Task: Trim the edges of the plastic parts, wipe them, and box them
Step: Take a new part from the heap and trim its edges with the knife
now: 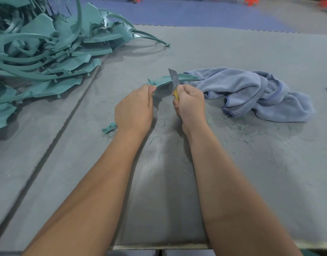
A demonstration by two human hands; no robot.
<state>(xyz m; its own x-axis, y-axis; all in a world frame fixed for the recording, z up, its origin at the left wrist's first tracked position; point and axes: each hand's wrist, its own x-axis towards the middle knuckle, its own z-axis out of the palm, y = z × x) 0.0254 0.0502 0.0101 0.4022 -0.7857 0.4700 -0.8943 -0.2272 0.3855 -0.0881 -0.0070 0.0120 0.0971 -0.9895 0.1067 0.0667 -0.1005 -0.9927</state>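
We gripped a curved teal plastic part (166, 80) in our left hand (135, 108), holding it just above the grey table (251, 163). Our right hand (190, 106) was curled round a yellow-handled knife (174, 84), its blade against the part's edge. A blue cloth (251, 91) lay just beside, and a pile of parts (44, 52) at far left.

Both forearms reach fwd, bare; left hand (134, 109) has fingers curled w/ thumb pinching, right hand (189, 104) is a tight fist.
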